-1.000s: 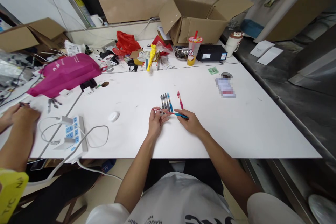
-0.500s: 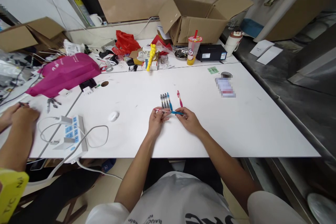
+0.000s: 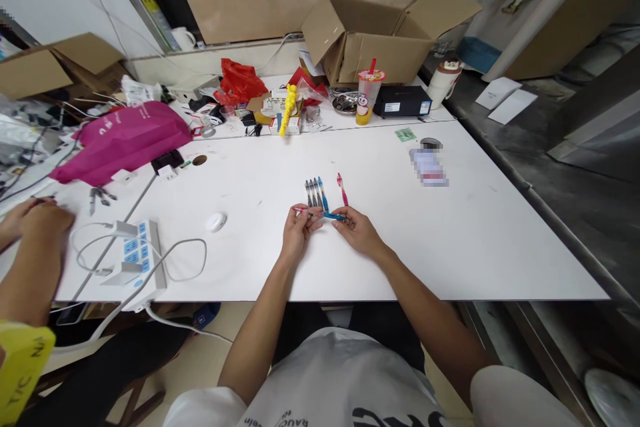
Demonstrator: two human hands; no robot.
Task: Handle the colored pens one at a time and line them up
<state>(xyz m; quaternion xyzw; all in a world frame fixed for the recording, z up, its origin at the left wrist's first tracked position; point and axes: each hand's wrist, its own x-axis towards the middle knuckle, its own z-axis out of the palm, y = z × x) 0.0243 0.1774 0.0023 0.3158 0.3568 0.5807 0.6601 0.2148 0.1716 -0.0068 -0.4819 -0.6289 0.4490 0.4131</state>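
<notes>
Low over the table, my left hand (image 3: 297, 232) is closed on a slim pen with a pink tip poking out past the thumb. My right hand (image 3: 358, 230) pinches the blue end of a pen (image 3: 333, 216). Between the hands the pieces line up; whether this is one pen or two parts touching, I cannot tell. Just beyond the fingers several dark grey pens (image 3: 311, 193) lie side by side, with a blue pen (image 3: 323, 193) at their right. A pink pen (image 3: 343, 189) rests apart, near my right fingertips.
At left are a power strip (image 3: 145, 260) with looping cables, a white earbud-case-like object (image 3: 217, 221) and a co-worker's arms (image 3: 37, 240). A magenta bag (image 3: 130, 137), a drink cup (image 3: 367, 97) and an open carton (image 3: 380, 47) stand farther back. A blurred-out item (image 3: 429, 167) lies right.
My right hand has shifted slightly left and down, and the blue piece in its fingers is now angled a little against the pink-tipped piece. My left hand stays nearly still.
</notes>
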